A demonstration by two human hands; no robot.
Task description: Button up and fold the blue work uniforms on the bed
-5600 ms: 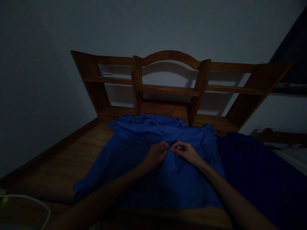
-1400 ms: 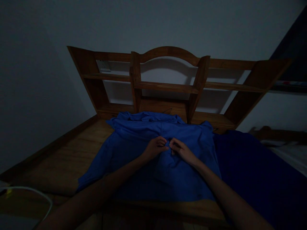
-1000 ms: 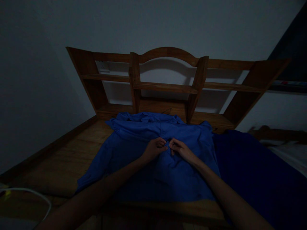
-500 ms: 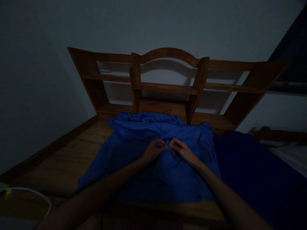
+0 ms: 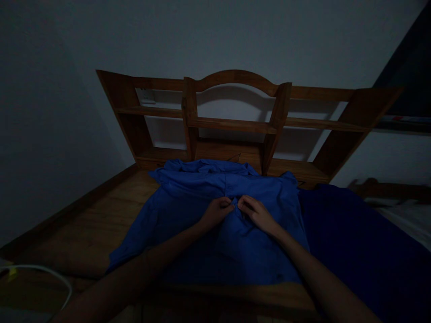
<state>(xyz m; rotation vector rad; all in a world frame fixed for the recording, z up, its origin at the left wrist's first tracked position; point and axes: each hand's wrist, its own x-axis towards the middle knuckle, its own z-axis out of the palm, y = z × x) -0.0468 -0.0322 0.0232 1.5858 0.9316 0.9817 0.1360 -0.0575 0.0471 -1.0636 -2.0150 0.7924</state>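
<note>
A blue shirt (image 5: pixel 188 197) lies spread on a wooden desk-like surface (image 5: pixel 101 224), its top bunched at the far side. Near its middle my left hand (image 5: pixel 217 211) pinches the front edge of the cloth between thumb and fingers. Close beside it, my right hand (image 5: pixel 256 211) pinches the same front from the right. A small fold of cloth rises between the fingertips of both hands. Whether a button sits between the fingers is too dark and small to tell.
A wooden shelf unit (image 5: pixel 232 123) stands behind the shirt against the wall. Dark blue fabric (image 5: pixel 357 251) lies at the right. At the lower left a white cable (image 5: pixel 50 271) curves past the edge. A wall socket (image 5: pixel 146 95) shows through the left shelf.
Both hands stay at the same spot on the shirt front, with the right fingers shifted very slightly. The view has tilted a little.
</note>
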